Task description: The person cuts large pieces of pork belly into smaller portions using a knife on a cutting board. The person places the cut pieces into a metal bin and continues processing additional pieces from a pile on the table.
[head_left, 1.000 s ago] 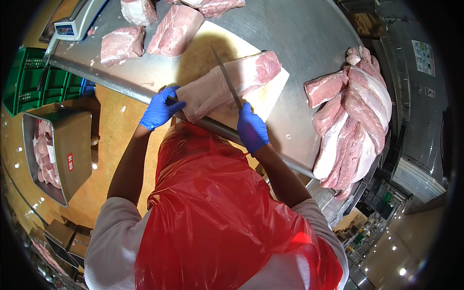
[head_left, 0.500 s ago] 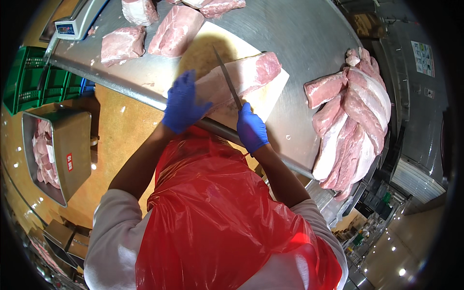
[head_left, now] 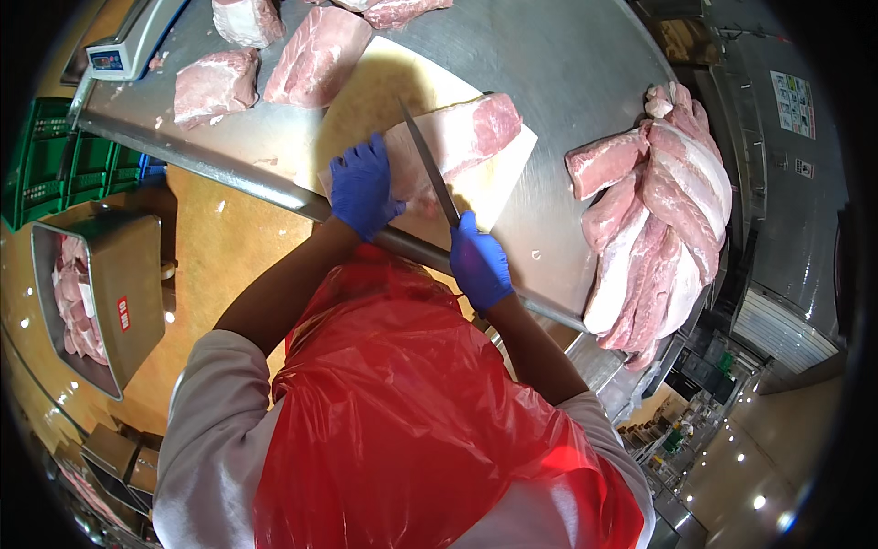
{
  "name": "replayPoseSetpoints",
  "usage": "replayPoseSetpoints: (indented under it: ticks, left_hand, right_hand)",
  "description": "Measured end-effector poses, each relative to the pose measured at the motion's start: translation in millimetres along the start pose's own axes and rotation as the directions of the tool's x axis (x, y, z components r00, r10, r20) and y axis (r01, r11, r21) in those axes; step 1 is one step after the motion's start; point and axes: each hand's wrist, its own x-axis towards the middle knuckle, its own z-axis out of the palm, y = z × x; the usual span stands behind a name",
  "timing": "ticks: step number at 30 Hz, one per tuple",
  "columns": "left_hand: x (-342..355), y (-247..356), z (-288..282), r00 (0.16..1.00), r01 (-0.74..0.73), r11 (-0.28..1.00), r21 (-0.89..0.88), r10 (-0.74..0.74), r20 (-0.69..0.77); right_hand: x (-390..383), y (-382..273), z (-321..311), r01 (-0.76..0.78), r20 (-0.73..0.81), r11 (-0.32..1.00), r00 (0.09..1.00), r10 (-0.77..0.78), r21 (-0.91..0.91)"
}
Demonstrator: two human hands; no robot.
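Observation:
A long piece of pork loin (head_left: 457,137) lies on a pale cutting board (head_left: 498,188) at the near edge of the steel table. My left hand (head_left: 361,188), in a blue glove, grips the loin's left end, fingers over the top and thumb at the near side; it hides that end. In my blue-gloved right hand (head_left: 480,265) is a knife (head_left: 427,156), its handle mostly covered by my fingers. The long narrow blade slants across the loin toward the far left. I cannot tell whether its edge touches the meat.
Several cut pork pieces (head_left: 315,59) sit at the far left of the steel table (head_left: 558,82), near a scale (head_left: 123,55). Long pork loins (head_left: 658,229) are heaped at the right. Left of the table stand a metal bin of meat (head_left: 142,293) and green crates (head_left: 46,174).
My left hand has moved right, from beside the loin onto its left end. The knife stays angled across the meat, and the view has shifted slightly.

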Motion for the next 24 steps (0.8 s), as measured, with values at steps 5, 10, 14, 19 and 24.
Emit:
replayPoseSetpoints:
  ticks: [5, 10, 14, 19, 24]
  left_hand:
    - [1, -2, 0, 1.0, 0.009, 1.0, 0.004, -0.009, -0.021]
    - [1, -2, 2, 1.0, 0.007, 1.0, -0.001, -0.007, -0.026]
    - [2, -3, 1, 1.0, 0.01, 1.0, 0.02, -0.01, 0.004]
    - [-1, 1, 5, 0.999, -0.007, 0.998, 0.058, 0.009, -0.037]
    - [-7, 1, 16, 0.97, -0.069, 0.984, 0.163, 0.104, -0.22]
  right_hand:
    - [-10, 13, -1, 0.078, -0.035, 0.997, 0.996, -0.077, 0.018]
    - [-21, 7, -23, -0.065, 0.104, 0.996, 0.993, 0.059, 0.057]
    - [-12, 15, -18, -0.092, 0.145, 0.991, 0.986, 0.077, 0.097]
    - [25, 8, 1, 0.025, 0.066, 0.957, 0.997, -0.046, 0.288]
    - [100, -1, 47, 0.21, -0.214, 0.969, 0.96, -0.179, 0.131]
